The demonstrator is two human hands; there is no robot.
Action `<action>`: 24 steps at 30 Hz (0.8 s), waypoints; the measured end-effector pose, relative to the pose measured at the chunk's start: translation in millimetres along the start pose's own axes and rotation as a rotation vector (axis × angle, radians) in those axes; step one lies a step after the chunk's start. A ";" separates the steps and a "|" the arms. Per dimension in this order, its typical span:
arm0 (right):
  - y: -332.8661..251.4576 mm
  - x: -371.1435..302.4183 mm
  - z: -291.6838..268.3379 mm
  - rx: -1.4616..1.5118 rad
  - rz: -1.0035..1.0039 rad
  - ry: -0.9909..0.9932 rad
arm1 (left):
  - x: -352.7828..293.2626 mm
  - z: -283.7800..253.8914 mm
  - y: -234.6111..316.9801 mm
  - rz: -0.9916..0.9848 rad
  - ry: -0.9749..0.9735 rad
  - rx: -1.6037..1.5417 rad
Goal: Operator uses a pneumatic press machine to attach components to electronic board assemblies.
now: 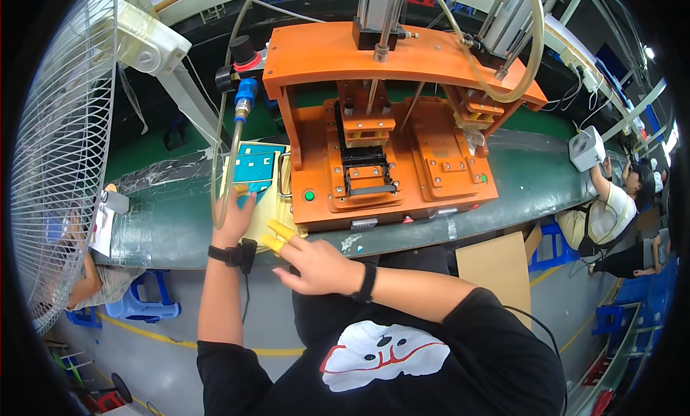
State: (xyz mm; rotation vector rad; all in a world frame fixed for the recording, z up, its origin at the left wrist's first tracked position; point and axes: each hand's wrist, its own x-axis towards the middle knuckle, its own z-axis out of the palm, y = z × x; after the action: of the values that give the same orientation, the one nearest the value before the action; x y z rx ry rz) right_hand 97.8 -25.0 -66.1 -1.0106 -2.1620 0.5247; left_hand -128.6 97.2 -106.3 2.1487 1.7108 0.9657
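Observation:
My left hand (234, 216) is at the lower edge of a blue sheet (254, 164) with small pale marks. Its yellow-covered fingertips are bent together there; whatever they grip is too small to make out, and a hose partly crosses the hand. The blue sheet lies on pale yellow sheets (270, 209) beside the machine. My right hand (320, 265) is open near the table's front edge, thumb apart, its yellow-covered fingers stretched toward the yellow sheets. An orange press machine (327, 213) stands to the right of both hands, with a black frame-like part (364, 157) in its left station.
A clear hose (235, 146) hangs from a blue air fitting (246, 92) close to my left hand. A wire-guard fan (65, 128) stands at the left. Cardboard (496, 268) leans at the front. Other people sit at both ends of the green table (162, 229).

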 end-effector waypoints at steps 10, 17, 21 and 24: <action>49.4 -10.8 65.7 -0.175 -0.040 -0.055 | 41.9 -40.5 -131.1 -0.276 0.235 0.016; 48.8 -14.8 63.5 -0.131 -0.076 -0.050 | -27.1 -125.6 -222.6 -0.509 0.447 -0.328; 60.7 -32.7 56.1 -0.020 -0.125 0.065 | -77.3 -123.1 -98.7 -0.419 0.270 -0.486; 38.1 -37.8 21.0 0.109 -0.150 0.070 | -124.8 -133.5 -19.7 -0.437 0.185 -0.545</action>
State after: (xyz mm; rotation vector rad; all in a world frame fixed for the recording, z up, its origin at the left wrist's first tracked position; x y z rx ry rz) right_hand 119.5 -32.7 -118.9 -0.7894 -2.1034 0.5221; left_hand -239.0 -42.2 -59.8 1.3160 1.6429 1.3285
